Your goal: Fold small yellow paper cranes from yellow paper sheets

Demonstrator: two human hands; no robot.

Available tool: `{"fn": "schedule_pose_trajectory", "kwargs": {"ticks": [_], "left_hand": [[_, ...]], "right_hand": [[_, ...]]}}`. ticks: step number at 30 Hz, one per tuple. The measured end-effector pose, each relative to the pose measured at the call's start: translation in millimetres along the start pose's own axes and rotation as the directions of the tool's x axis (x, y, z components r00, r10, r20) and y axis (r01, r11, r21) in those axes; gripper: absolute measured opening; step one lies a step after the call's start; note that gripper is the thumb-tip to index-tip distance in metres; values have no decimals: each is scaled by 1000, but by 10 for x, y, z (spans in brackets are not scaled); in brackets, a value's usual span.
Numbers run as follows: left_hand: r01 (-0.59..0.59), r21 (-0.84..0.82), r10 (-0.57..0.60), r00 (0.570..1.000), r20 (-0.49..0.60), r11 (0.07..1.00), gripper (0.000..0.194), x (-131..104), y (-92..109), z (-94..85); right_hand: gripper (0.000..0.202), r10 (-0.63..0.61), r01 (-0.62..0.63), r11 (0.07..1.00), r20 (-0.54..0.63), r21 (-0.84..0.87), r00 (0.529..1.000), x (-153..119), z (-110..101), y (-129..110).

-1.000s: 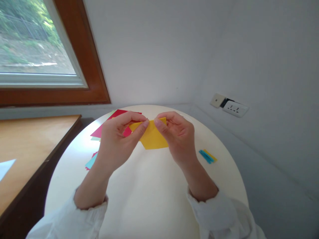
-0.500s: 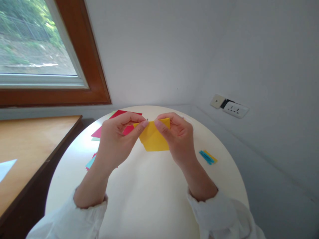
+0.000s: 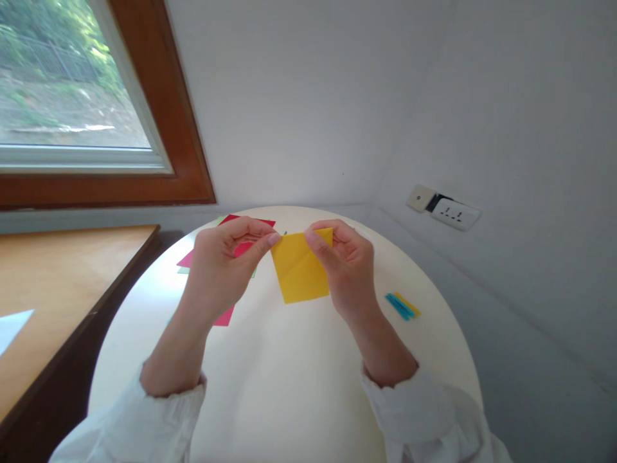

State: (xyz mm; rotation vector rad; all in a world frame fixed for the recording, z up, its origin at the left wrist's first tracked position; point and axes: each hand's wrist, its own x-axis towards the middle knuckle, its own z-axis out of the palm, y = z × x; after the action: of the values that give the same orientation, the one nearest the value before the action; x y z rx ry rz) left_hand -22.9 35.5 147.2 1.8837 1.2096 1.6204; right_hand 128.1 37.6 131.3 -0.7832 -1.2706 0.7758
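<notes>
A square of yellow paper (image 3: 301,270) is held up over the white round table (image 3: 289,392), with a faint diagonal crease across it. My left hand (image 3: 224,270) pinches its upper left corner between thumb and fingertips. At the upper right, my right hand (image 3: 344,263) grips the same sheet, thumb in front and fingers behind. Red paper (image 3: 243,247) lies beyond my left hand, partly covered by it. Another pinkish-red piece (image 3: 224,317) shows beneath my left wrist.
Thin blue strips (image 3: 400,307) and a yellow piece (image 3: 409,304) lie at the table's right. A wooden desk (image 3: 62,276) stands to the left, below a window frame (image 3: 187,161). The wall at right holds a power socket (image 3: 456,213).
My left hand has shifted slightly left to the paper's corner. The yellow paper now hangs flatter and squarer, its left side no longer tapering.
</notes>
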Motion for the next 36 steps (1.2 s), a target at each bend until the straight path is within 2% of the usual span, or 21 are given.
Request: {"fn": "schedule_pose_trajectory", "kwargs": {"ticks": [6,10,13,20,25,32,36], "left_hand": [[-1,5,1,1000,0,1000,7,-5,-2,7],[29,-18,-29,999,44,999,11,-2,27,16],[34,-14,-33,997,75,999,13,-3,32,23],[-12,42,8,996,85,999,12,-19,9,12],[-37,63,31,995,94,997,12,-24,29,4],[52,22,-55,986,155,998,12,-9,13,11],[49,58,-58,984,171,997,14,-4,12,5]], "right_hand": [[13,6,-6,1000,36,-5,999,11,-6,19],[16,50,-50,999,38,8,998,10,2,19],[15,36,-36,999,47,5,998,7,2,17],[14,13,-4,999,175,-52,984,15,-9,22],[16,15,-7,999,170,-47,985,8,-2,11],[17,61,-52,997,167,-61,984,10,-32,43],[18,71,-62,996,162,-64,984,15,-30,54]]}}
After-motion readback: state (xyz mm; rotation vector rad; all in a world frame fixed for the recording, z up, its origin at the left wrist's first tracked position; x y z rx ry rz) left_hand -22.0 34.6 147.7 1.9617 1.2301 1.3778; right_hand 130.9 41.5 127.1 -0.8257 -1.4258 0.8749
